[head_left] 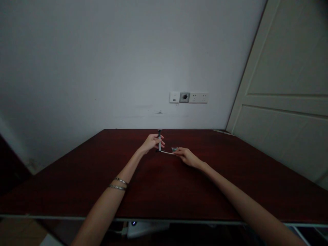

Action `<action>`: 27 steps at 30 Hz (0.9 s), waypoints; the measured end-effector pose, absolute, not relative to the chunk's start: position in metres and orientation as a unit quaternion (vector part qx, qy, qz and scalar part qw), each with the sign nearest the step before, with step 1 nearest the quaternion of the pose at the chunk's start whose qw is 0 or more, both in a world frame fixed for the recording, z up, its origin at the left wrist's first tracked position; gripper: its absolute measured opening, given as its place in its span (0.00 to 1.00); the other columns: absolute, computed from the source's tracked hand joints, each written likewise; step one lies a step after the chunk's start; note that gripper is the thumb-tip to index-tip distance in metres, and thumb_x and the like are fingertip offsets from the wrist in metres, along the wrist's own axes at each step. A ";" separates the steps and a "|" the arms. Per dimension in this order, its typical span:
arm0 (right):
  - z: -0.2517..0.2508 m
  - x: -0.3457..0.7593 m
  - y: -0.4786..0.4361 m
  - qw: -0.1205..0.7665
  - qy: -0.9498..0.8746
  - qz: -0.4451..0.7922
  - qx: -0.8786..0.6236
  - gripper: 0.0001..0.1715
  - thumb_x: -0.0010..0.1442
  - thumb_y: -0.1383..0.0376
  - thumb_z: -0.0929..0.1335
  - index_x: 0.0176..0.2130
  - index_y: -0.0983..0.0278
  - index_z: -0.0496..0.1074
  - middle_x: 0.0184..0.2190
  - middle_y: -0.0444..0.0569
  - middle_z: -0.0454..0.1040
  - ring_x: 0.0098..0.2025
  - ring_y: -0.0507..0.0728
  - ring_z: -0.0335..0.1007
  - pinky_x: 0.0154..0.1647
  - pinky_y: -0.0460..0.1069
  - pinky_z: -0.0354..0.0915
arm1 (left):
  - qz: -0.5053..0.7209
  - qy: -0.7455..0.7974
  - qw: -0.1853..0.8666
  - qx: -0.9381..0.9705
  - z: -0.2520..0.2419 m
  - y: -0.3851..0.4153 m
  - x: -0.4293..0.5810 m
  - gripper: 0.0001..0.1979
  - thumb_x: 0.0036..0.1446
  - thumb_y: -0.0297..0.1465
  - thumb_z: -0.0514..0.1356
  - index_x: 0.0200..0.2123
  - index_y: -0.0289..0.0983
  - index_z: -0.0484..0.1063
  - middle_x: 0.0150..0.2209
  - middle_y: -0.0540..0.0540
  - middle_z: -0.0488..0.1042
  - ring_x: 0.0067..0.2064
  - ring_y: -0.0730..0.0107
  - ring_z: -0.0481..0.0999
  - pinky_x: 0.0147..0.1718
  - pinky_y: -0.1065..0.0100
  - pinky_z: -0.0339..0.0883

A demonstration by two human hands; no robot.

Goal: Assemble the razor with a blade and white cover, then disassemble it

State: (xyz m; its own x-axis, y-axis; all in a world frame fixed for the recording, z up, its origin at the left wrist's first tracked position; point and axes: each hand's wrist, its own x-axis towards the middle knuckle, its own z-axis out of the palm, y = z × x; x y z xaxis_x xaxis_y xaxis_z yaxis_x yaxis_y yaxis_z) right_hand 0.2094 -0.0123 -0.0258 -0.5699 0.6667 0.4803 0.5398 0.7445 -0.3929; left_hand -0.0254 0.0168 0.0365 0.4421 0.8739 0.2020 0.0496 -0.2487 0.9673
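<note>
My left hand (153, 142) is closed around a small upright device (159, 142) with a pale grey shaft and dark ends, near the middle of the dark red table. From its lower end a thin white cable or rod (167, 152) runs right to the fingertips of my right hand (186, 156). Those fingers are pinched together on the white piece's end. Just beyond them is a small clear and green item (174, 149); whether the fingers also hold it is unclear. Two silvery bracelets (118, 184) circle my left forearm.
The dark red tabletop (164, 191) reaches back to a pale wall with a row of sockets (198, 97). At the right stands a cream panelled door (287, 92). Under the table's front edge lies a white object (147, 229) with a cable.
</note>
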 end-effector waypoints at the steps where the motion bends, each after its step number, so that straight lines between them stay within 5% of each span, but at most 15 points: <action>1: -0.029 0.208 -0.013 0.306 -0.883 0.103 -0.341 0.17 0.59 0.69 0.61 0.46 0.62 0.74 0.38 0.53 0.73 0.40 0.55 0.69 0.44 0.50 0.63 | 0.404 0.340 0.509 0.679 0.037 0.016 -0.025 0.09 0.53 0.28 0.57 0.38 0.31 0.65 0.30 0.41 0.76 0.29 0.66 0.77 0.24 0.69 0.69; 8: -0.043 0.200 -0.015 0.315 -0.878 0.123 -0.340 0.12 0.57 0.68 0.65 0.36 0.62 0.78 0.35 0.51 0.75 0.38 0.55 0.69 0.42 0.49 0.64 | 0.376 0.341 0.513 0.692 0.035 0.008 -0.018 0.08 0.54 0.26 0.55 0.39 0.31 0.66 0.30 0.40 0.76 0.29 0.68 0.77 0.23 0.72 0.67; 22: -0.047 0.199 -0.018 0.309 -0.876 0.128 -0.346 0.12 0.56 0.69 0.65 0.38 0.62 0.77 0.37 0.50 0.74 0.40 0.55 0.69 0.43 0.50 0.63 | 0.363 0.346 0.513 0.697 0.030 0.009 -0.016 0.08 0.53 0.25 0.55 0.38 0.32 0.65 0.30 0.41 0.75 0.29 0.67 0.77 0.23 0.71 0.67; 27: -0.025 0.205 -0.007 0.393 -0.827 0.093 -0.392 0.11 0.53 0.65 0.67 0.38 0.62 0.77 0.37 0.50 0.71 0.39 0.54 0.68 0.42 0.49 0.64 | 0.351 0.347 0.514 0.702 0.026 0.011 -0.014 0.08 0.53 0.26 0.55 0.38 0.32 0.65 0.29 0.42 0.75 0.28 0.67 0.77 0.23 0.72 0.66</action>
State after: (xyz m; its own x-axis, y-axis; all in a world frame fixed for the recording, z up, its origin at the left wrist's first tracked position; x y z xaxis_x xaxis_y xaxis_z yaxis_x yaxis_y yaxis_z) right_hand 0.2053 -0.0068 -0.0254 -0.3851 0.7209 0.5762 0.5745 0.6759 -0.4617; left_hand -0.0145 0.0114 0.0260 0.5128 0.8477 0.1358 0.1261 -0.2308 0.9648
